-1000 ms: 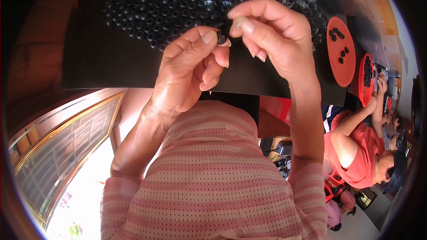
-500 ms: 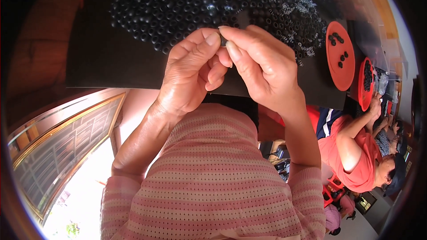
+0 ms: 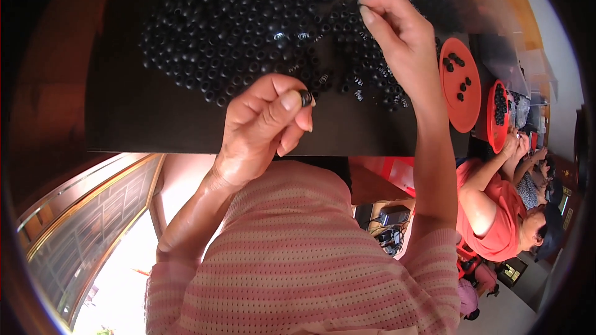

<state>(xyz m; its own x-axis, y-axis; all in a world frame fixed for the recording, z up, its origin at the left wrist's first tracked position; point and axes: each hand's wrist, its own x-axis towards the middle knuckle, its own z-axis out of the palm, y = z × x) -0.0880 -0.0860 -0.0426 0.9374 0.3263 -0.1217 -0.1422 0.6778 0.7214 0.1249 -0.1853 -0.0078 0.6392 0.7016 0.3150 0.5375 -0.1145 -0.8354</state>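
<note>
My left hand (image 3: 264, 121) pinches a small round black plastic part (image 3: 305, 98) between thumb and forefinger, its hollow end showing, just in front of the pile. Farther away on the right, my right hand (image 3: 403, 40) reaches over the heap with thumb and forefinger closed together; what lies between those fingertips, if anything, is too small to make out. Beneath and beyond both hands spreads a broad pile of black hollow parts (image 3: 236, 31). Several small metal coil springs (image 3: 358, 82) lie near its right side, partly behind my right forearm.
The dark table (image 3: 149, 124) has its near edge by my body. On the right stand a red-orange plate (image 3: 460, 108) with several black parts and a second red plate (image 3: 493, 125) holding more. A co-worker in a red shirt (image 3: 493, 226) sits farther right.
My hands, together at one part before, are now apart. The right hand has moved away and to the right over the pile; the left has stayed near with the black part.
</note>
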